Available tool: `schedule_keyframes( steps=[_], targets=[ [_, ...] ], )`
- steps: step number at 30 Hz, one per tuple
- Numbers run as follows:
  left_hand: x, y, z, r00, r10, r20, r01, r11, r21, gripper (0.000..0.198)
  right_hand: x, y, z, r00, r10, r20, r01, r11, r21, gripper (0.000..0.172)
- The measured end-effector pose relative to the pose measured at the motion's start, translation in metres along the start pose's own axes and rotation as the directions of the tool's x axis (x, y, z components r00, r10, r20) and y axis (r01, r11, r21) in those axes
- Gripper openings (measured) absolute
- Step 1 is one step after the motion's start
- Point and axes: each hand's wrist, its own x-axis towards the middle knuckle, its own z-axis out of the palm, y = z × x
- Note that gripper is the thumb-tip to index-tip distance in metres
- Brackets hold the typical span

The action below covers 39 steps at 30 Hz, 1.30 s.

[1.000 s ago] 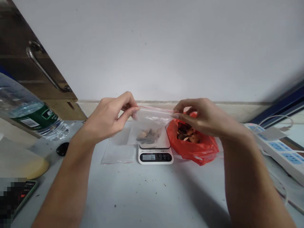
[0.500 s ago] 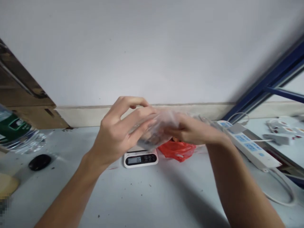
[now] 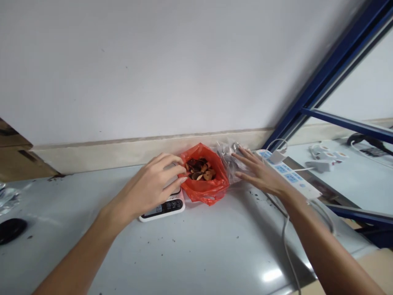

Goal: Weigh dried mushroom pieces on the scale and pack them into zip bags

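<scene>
A red plastic bag (image 3: 205, 190) stands with its mouth wide, and dried brown slices (image 3: 201, 169) show inside. My left hand (image 3: 153, 184) hovers over a white digital kitchen scale (image 3: 164, 209), its bent fingers apart at the bag's left rim; no object shows in them. The scale's display reads about 0.0, and the hand hides most of its platform. On the other side of the red bag, clear plastic bags (image 3: 229, 157) lie against the wall. Over them my right hand (image 3: 256, 170) is spread, fingers stretched out; whether it presses on them I cannot tell.
A white power strip (image 3: 290, 174) with plugs and cables lies to the right, beside a blue metal frame (image 3: 302, 102). At the far left are a black rounded object (image 3: 12, 230) and part of a clear bottle (image 3: 7, 198). Dark crumbs dot the grey tabletop (image 3: 184, 258).
The clear plastic bag that was between my hands is now down right of the red bag, and my right hand has opened. My left hand has lowered over the scale. The view has shifted right.
</scene>
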Motion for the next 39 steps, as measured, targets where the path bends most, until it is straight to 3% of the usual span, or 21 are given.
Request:
schedule_keyframes(
  steps=[2, 5, 6, 8, 10, 12, 14, 17, 20, 25, 28, 32, 39],
  targets=[
    [-0.001, -0.002, -0.003, 1.0, -0.023, 0.017, 0.023, 1.0, -0.006, 0.031, 0.002, -0.009, -0.004, 0.998, 0.011, -0.064, -0.01, 1.0, 0.025, 0.055],
    [-0.003, -0.005, -0.006, 0.996, -0.077, 0.054, 0.078, 0.997, -0.01, 0.032, 0.015, -0.043, -0.016, 0.974, -0.033, -0.224, 0.034, 0.999, 0.003, 0.038],
    [-0.004, -0.005, -0.007, 0.993, -0.097, 0.072, 0.098, 0.995, -0.011, 0.031, 0.021, -0.057, -0.018, 0.979, -0.056, -0.194, 0.057, 0.998, -0.003, 0.032],
    [-0.005, -0.004, -0.007, 0.985, -0.131, 0.111, 0.134, 0.991, -0.016, 0.029, 0.034, -0.085, -0.017, 0.997, -0.062, 0.042, 0.064, 0.998, -0.029, 0.026],
    [-0.005, -0.001, -0.007, 0.977, -0.15, 0.151, 0.155, 0.988, -0.022, 0.027, 0.047, -0.108, -0.009, 0.957, -0.04, 0.289, 0.081, 0.988, -0.132, 0.024],
    [-0.004, 0.002, -0.007, 0.972, -0.154, 0.18, 0.162, 0.986, -0.03, 0.026, 0.057, -0.123, 0.002, 0.907, 0.042, 0.418, 0.05, 0.977, -0.207, 0.017],
    [-0.004, 0.004, -0.007, 0.97, -0.154, 0.186, 0.164, 0.986, -0.038, 0.025, 0.064, -0.131, 0.014, 0.883, 0.099, 0.458, 0.015, 0.971, -0.237, 0.012],
    [-0.003, 0.003, -0.008, 0.966, -0.171, 0.193, 0.184, 0.982, -0.05, 0.023, 0.073, -0.136, 0.028, 0.859, 0.171, 0.483, -0.043, 0.963, -0.265, 0.026],
    [-0.003, 0.001, -0.009, 0.958, -0.194, 0.212, 0.208, 0.977, -0.045, 0.022, 0.082, -0.139, 0.034, 0.801, 0.269, 0.535, -0.121, 0.947, -0.296, 0.041],
    [-0.004, 0.0, -0.009, 0.96, -0.188, 0.21, 0.198, 0.98, -0.025, 0.021, 0.092, -0.14, 0.035, 0.704, 0.325, 0.631, -0.216, 0.945, -0.245, 0.036],
    [-0.004, 0.0, -0.009, 0.961, -0.19, 0.203, 0.196, 0.98, -0.013, 0.021, 0.092, -0.138, 0.036, 0.711, 0.319, 0.626, -0.247, 0.948, -0.202, 0.033],
    [-0.006, -0.004, -0.011, 0.961, -0.192, 0.201, 0.198, 0.98, -0.01, 0.023, 0.087, -0.132, 0.037, 0.762, 0.259, 0.594, -0.249, 0.963, -0.101, 0.009],
    [-0.012, -0.014, -0.022, 0.958, -0.224, 0.18, 0.226, 0.974, 0.009, 0.026, 0.083, -0.123, 0.034, 0.767, 0.244, 0.594, -0.326, 0.945, 0.033, 0.014]
  ],
)
